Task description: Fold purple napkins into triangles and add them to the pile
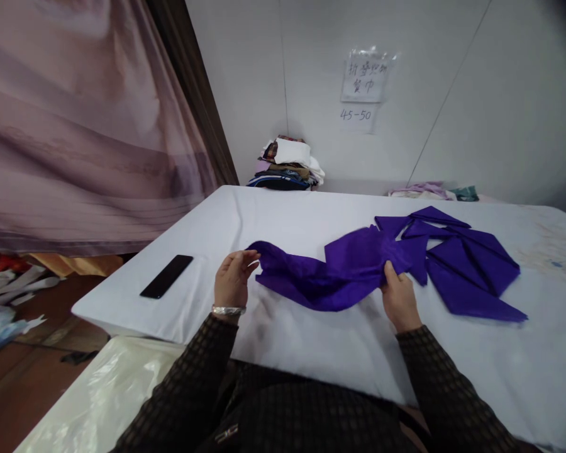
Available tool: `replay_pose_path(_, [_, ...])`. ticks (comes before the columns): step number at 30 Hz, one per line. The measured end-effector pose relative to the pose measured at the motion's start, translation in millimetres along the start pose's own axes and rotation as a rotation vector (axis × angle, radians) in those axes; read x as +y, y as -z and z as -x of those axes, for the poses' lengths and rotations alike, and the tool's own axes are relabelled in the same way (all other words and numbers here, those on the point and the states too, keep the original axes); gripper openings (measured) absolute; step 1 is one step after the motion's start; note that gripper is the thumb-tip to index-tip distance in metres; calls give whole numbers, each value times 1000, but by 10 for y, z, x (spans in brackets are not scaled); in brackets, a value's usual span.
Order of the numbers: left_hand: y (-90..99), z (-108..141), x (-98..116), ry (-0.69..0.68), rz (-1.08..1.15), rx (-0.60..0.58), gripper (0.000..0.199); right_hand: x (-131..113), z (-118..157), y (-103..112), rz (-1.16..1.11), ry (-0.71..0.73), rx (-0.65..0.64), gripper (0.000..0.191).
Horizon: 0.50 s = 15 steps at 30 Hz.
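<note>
A purple cloth napkin (pixel 311 280) hangs stretched between my two hands, sagging in the middle just above the white-covered table. My left hand (pixel 232 280), with a silver bracelet at the wrist, pinches its left end between thumb and fingers. At the other end my right hand (pixel 400 297) grips the bunched cloth, thumb on top. Beyond the right hand, more purple napkins (pixel 476 264) lie overlapping in folded, angular shapes. Part of the held cloth overlaps this group, so where one piece ends is hard to tell.
A black phone (pixel 166 277) lies on the table (pixel 283 211) at the left. Folded clothes (pixel 287 165) are stacked behind the far edge, with more cloth (pixel 424 190) farther right. A pinkish curtain (pixel 94 126) hangs at left. A plastic-covered surface (pixel 108 390) adjoins the near left.
</note>
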<state>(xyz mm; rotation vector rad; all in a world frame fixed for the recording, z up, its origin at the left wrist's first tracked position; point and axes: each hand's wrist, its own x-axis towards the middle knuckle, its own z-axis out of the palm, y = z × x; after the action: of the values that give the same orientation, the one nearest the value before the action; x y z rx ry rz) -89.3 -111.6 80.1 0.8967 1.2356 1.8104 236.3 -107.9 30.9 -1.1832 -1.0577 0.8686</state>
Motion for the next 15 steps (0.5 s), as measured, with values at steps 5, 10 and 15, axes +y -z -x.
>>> replay_pose_path(5, [16,204,-18,-386,-533,-326,34,-14,207,157,-68,-106,6,30])
replay_pose_path(10, [7,374,-360,-420,-1026,-1016,55,-76,321,280,-64,-73,78,27])
replay_pose_path(15, [179,446,-573,-311,-1182,-1090,64,-74,456,460,-51,-90,123,25])
